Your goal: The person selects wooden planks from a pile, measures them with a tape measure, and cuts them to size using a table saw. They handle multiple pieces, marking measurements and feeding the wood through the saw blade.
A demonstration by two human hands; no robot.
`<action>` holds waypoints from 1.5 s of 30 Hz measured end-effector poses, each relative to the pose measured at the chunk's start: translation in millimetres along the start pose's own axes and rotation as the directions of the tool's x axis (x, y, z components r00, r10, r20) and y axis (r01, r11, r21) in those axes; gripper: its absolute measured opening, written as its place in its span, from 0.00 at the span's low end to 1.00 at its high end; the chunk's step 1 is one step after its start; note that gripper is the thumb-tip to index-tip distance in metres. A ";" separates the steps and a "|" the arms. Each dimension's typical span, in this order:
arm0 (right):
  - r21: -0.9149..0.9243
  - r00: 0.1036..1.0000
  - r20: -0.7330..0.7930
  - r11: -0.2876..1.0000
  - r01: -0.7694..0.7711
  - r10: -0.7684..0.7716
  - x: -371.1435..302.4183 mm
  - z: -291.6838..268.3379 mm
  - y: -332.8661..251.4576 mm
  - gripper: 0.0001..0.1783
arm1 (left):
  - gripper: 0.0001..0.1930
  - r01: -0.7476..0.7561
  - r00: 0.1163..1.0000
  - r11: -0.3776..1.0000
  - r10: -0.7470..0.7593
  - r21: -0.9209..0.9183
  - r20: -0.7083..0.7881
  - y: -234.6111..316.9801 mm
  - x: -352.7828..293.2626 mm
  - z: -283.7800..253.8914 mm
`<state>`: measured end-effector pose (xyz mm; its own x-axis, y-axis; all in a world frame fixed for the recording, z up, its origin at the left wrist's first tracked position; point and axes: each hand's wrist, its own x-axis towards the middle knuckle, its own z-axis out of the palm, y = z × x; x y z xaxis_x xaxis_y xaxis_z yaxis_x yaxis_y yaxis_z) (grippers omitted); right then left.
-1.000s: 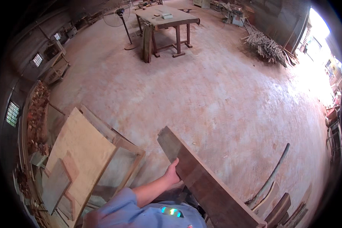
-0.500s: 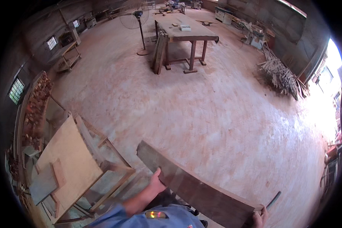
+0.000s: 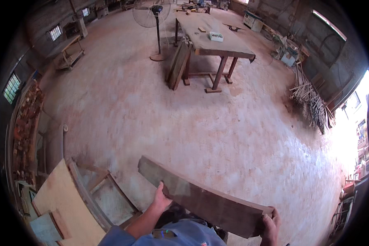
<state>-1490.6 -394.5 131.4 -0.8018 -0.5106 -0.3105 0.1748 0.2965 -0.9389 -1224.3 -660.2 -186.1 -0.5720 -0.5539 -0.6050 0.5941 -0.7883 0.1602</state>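
A long dark wooden board (image 3: 205, 199) lies across the front of my body, its far-left end raised away from me. My left hand (image 3: 162, 198) grips its near edge left of the middle, thumb up on the broad face and the other fingers hidden behind. At the right end my right hand (image 3: 270, 222) is closed round the board, fingers over the top edge. The board hangs above the floor and touches nothing else that I can see.
Ahead stands a wooden worktable (image 3: 227, 48) with a small white box (image 3: 216, 37) on top and planks (image 3: 179, 63) leaning against it. A pedestal fan (image 3: 157, 33) is beside it. Left are a pale panel (image 3: 69, 201) and stacked wood (image 3: 26, 131); right, a pile of sticks (image 3: 311, 100).
The worktable and fan now appear larger and nearer, while the pale panel has slid toward the lower left. Both hands keep hold of the board, which lies a little more level.
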 end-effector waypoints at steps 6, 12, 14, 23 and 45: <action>-0.089 0.997 0.072 0.996 -0.012 0.019 133.7 85.6 -47.6 0.29 | 0.25 -0.045 0.986 0.998 0.037 -0.043 -0.160 62.0 114.8 33.9; -0.132 0.981 0.175 0.990 -0.059 0.081 307.4 167.3 -69.8 0.26 | 0.21 -0.131 0.957 0.990 0.142 0.059 -0.253 131.7 251.4 53.6; -0.113 0.977 0.198 0.992 -0.056 0.077 358.4 199.9 -84.6 0.26 | 0.20 -0.118 0.968 0.993 0.121 0.028 -0.219 157.7 279.8 79.6; -0.155 0.946 0.323 0.988 0.024 0.028 534.4 340.7 -186.1 0.29 | 0.23 -0.131 0.989 0.984 0.122 -0.116 -0.087 259.5 413.7 181.4; -0.448 0.845 0.450 0.746 0.493 -0.289 912.5 853.0 -280.0 0.25 | 0.15 -0.403 0.915 0.712 0.331 0.574 0.233 627.6 618.6 220.9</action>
<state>-1783.7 -1631.9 -15.7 -0.4713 -0.8801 -0.0577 -0.5209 0.3306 -0.7870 -1330.2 -1556.7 -287.5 -0.4584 -0.8295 -0.3190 0.3290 -0.4919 0.8061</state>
